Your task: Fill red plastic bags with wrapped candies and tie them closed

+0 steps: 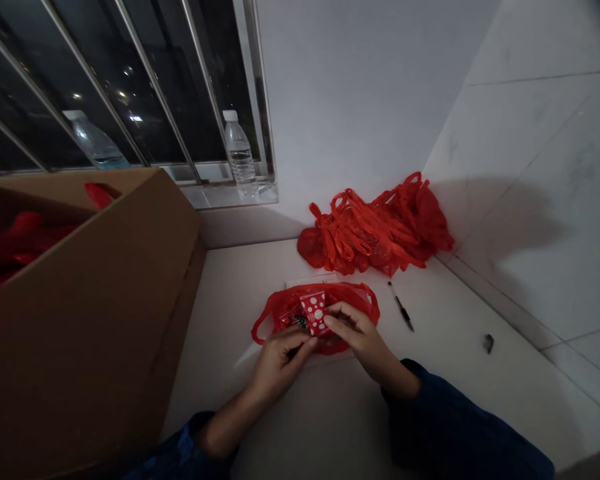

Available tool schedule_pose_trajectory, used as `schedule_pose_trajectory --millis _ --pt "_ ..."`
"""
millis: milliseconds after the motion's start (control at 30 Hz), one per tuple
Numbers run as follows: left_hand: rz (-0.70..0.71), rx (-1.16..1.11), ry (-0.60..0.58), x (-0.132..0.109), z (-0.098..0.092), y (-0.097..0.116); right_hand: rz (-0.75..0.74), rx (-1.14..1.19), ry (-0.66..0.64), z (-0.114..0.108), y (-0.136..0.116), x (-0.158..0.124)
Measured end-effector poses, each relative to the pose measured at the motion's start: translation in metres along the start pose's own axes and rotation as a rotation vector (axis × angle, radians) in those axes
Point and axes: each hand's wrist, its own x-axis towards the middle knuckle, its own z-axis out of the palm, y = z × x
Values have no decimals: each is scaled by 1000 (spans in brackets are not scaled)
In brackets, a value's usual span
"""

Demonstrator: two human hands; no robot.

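Over an opened red plastic bag (pixel 265 323) on the white table, my two hands meet at a small red packet with white dots (pixel 314 312). My left hand (pixel 283 357) pinches its lower edge between thumb and fingers. My right hand (pixel 357 333) grips the packet's right side, its thumb and fingers closed on it. Inside the bag, beside the packet, lies a dark-printed wrapped item (pixel 300 321), partly hidden by my left fingers. A pale sheet (pixel 325 279) shows behind the bag.
Several red plastic bags (pixel 375 230) are heaped against the wall. To their front lie a black pen (pixel 403 310) and a small dark object (pixel 489 343). A large cardboard box (pixel 95 307) holding red items stands at left. Two water bottles (pixel 240 157) (pixel 97 143) stand by the barred window.
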Motion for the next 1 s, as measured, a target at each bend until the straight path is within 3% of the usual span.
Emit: schedule_pose_trajectory --millis 233,367,700,867,933,1000 --pt "-115 -140 107 3 -12 5 -16 -163 -72 -12 -3 0" --pt "-138 -164 102 4 -14 9 -20 -193 -91 -14 0 2" --pt "-98 -140 103 2 -8 8 -17 -165 -59 -10 -1 1" --pt "-42 -19 72 1 -8 3 27 -143 -108 -10 3 1" --pt "-16 46 87 0 -11 0 -24 -260 -73 -16 5 2" --pt "-14 73 157 1 -17 -7 -124 -423 44 -25 6 4"
